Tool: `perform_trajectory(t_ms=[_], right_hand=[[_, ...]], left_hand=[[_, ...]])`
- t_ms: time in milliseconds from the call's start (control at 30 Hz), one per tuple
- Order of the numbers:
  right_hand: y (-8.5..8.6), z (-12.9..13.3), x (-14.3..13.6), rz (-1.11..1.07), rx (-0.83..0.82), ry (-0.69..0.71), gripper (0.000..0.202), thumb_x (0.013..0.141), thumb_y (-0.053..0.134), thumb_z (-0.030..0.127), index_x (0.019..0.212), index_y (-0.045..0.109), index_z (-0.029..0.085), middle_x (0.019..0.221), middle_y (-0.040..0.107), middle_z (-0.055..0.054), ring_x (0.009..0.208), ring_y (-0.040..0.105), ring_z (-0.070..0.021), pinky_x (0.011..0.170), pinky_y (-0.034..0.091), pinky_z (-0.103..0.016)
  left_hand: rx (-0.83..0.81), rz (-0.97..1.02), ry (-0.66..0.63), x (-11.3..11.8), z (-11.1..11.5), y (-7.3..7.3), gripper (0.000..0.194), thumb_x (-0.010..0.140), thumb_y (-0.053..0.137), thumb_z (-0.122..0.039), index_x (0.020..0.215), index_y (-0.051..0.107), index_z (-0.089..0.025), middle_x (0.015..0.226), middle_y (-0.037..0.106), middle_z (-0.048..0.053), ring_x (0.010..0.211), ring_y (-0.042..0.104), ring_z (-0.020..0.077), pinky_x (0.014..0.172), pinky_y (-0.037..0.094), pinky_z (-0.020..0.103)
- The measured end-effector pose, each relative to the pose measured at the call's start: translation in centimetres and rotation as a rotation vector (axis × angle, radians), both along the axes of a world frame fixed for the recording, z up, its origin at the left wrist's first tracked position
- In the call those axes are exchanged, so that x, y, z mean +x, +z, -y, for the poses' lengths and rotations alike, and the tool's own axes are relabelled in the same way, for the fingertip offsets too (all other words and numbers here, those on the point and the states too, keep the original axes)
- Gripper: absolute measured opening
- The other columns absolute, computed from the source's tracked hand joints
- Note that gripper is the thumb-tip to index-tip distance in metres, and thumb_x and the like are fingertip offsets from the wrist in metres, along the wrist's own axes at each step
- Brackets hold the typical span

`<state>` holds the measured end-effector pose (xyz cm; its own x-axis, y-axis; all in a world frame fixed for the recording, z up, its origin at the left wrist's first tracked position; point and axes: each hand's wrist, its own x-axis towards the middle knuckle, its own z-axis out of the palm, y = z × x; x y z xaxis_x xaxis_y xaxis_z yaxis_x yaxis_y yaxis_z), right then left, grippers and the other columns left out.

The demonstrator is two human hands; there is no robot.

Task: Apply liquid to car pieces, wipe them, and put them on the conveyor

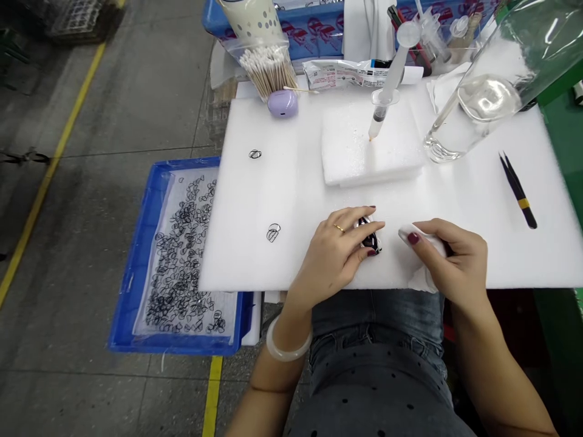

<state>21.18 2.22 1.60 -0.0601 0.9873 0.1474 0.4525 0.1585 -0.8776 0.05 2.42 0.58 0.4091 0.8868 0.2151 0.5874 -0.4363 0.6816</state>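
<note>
My left hand [339,252] rests on the white foam sheet [314,158], its fingers closed around a small glossy black part [370,238]. The part's exact kind is hidden by the fingers. My right hand [455,258] pinches a crumpled white cloth or tissue [423,270] between thumb and forefinger, just right of the black part and apart from it. Two thin black wire-like outlined pieces lie on the sheet to the left: a lower piece [273,232] and an upper piece [255,154].
A syringe [382,100] stands tip-down on a foam block [350,164]. Nearby are a tilted clear glass jar [473,115], black tweezers [518,191], a lilac case [283,104] and cotton swabs [268,67]. A blue tray [136,255] with many small black pieces sits lower left.
</note>
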Motion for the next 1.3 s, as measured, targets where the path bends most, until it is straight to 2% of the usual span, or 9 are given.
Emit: perform_trajectory(t_ms=[100,167,400,467,600,700,933,1200,1300], right_hand=[[0.0,0.7,0.6,-0.036,0.009,-0.033,0.006,0.088,0.069,0.028,0.088,0.074,0.026,0.078,0.07,-0.002,0.066,0.063,-0.0168,0.055,0.048,-0.03],[-0.1,0.9,0.8,-0.032,0.023,-0.028,0.005,0.087,0.07,0.026,0.088,0.074,0.027,0.078,0.07,-0.001,0.065,0.061,-0.0162,0.054,0.046,-0.03],[-0.3,0.7,0.6,0.055,0.044,0.032,0.007,0.089,0.066,0.027,0.092,0.072,0.025,0.078,0.068,-0.001,0.066,0.059,-0.0157,0.056,0.045,-0.03],[-0.4,0.7,0.6,0.1,0.105,0.073,0.008,0.088,0.068,0.026,0.095,0.07,0.024,0.077,0.066,-0.001,0.066,0.059,-0.0151,0.055,0.044,-0.029],[-0.5,0.5,0.2,0.208,0.264,0.182,0.028,0.082,0.077,0.03,0.105,0.064,0.021,0.076,0.062,-0.001,0.061,0.054,-0.0132,0.05,0.041,-0.026],[-0.8,0.2,-0.2,0.28,0.27,0.224,0.036,0.083,0.076,0.035,0.113,0.061,0.022,0.079,0.061,-0.002,0.057,0.051,-0.0119,0.047,0.039,-0.025],[-1.0,-0.1,-0.9,0.42,0.282,0.282,0.02,0.095,0.06,0.029,0.113,0.064,0.023,0.081,0.06,-0.002,0.059,0.054,-0.0101,0.051,0.041,-0.023],[-1.3,-0.1,-0.4,0.477,0.416,0.33,0.025,0.093,0.062,0.02,0.118,0.065,0.025,0.082,0.062,-0.001,0.062,0.057,-0.0104,0.052,0.042,-0.024],[-1.2,0.1,0.2,0.458,0.456,0.441,0.022,0.091,0.063,0.017,0.11,0.068,0.025,0.08,0.062,0.0,0.061,0.056,-0.0102,0.051,0.041,-0.024]], left_hand=[[0.082,0.06,0.142,0.2,0.3,-0.5,0.04,0.081,0.077,-0.037,0.116,0.065,-0.023,0.114,0.063,0.008,0.107,0.057,0.0269,0.092,0.052,0.044],[0.111,0.061,0.196,0.1,0.6,-0.6,0.043,0.073,0.081,-0.044,0.107,0.067,-0.022,0.1,0.063,0.006,0.096,0.058,0.0249,0.085,0.053,0.041],[0.046,0.105,0.07,-0.4,0.9,-0.1,0.028,0.088,0.07,-0.019,0.115,0.064,-0.024,0.105,0.069,0.004,0.102,0.061,0.0229,0.088,0.053,0.04],[0.059,0.127,0.088,-0.3,0.9,-0.1,0.024,0.09,0.069,-0.021,0.114,0.065,-0.024,0.102,0.071,0.004,0.098,0.062,0.0223,0.085,0.054,0.04],[0.093,0.151,0.132,0.1,0.8,-0.3,0.018,0.093,0.065,-0.026,0.11,0.067,-0.021,0.1,0.073,0.005,0.094,0.063,0.0213,0.083,0.055,0.038],[0.092,0.145,0.145,0.2,0.9,-0.3,0.018,0.094,0.063,-0.028,0.11,0.068,-0.022,0.1,0.073,0.005,0.095,0.063,0.0216,0.082,0.055,0.038],[0.074,0.146,0.158,0.2,0.8,-0.2,0.019,0.094,0.063,-0.03,0.111,0.069,-0.023,0.1,0.074,0.004,0.095,0.064,0.0215,0.084,0.055,0.039],[0.06,0.151,0.136,0.0,0.8,0.0,0.017,0.091,0.067,-0.025,0.108,0.068,-0.021,0.1,0.073,0.004,0.095,0.063,0.0213,0.084,0.054,0.037],[0.028,0.149,0.109,-0.2,0.9,-0.1,0.022,0.087,0.072,-0.022,0.108,0.067,-0.022,0.101,0.071,0.003,0.097,0.063,0.0211,0.085,0.054,0.037]])
